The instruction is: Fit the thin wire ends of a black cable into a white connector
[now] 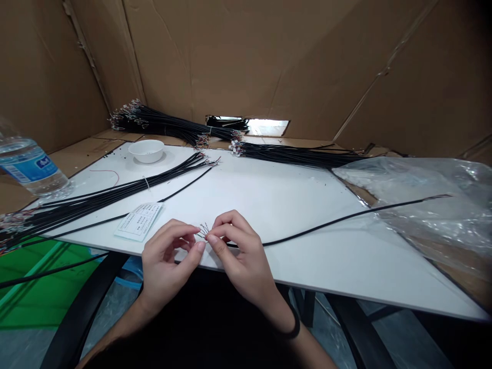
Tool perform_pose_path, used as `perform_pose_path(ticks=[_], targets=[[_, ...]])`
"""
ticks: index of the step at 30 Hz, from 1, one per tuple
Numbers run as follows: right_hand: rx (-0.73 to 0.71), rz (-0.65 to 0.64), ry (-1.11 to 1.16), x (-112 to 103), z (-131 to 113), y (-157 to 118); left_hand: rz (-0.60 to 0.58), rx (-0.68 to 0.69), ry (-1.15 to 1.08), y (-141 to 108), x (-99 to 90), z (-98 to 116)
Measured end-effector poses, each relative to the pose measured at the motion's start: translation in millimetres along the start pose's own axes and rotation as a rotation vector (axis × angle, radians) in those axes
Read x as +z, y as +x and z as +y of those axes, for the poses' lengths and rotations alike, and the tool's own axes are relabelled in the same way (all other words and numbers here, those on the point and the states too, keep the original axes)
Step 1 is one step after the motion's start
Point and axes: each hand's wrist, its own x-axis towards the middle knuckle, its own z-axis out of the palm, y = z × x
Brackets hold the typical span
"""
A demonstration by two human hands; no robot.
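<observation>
A black cable (326, 224) runs across the white table to my right hand (244, 251). That hand pinches the cable's near end between thumb and fingers, and a fan of thin bare wires (203, 230) sticks out of the grip. My left hand (171, 259) is just left of these wires, its thumb and index finger apart around the tips. Whether a fingertip touches a wire cannot be made out. Behind the left hand lies a printed paper label (140, 221) in a clear sleeve.
Bundled black cables (103, 197) lie at the left, with more cable bundles (172, 124) (292, 155) along the back. A white bowl (146, 151) sits at the back left. A water bottle (33, 166) is at far left, a clear plastic bag (426, 205) at right. Cardboard walls (249, 56) enclose the table.
</observation>
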Motion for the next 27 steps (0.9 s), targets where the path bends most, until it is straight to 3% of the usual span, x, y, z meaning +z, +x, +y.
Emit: perform_pose_path(ticks=[11, 27], targets=[[-0.043, 0.019, -0.024, 3.1, -1.0, -0.3, -0.065, -0.028, 0.071, -0.4, -4.2, 1.1], [0.004, 0.052, -0.030, 4.3, -0.1, -1.8, -0.118, -0.101, -0.013, 0.5, -6.9, 0.6]])
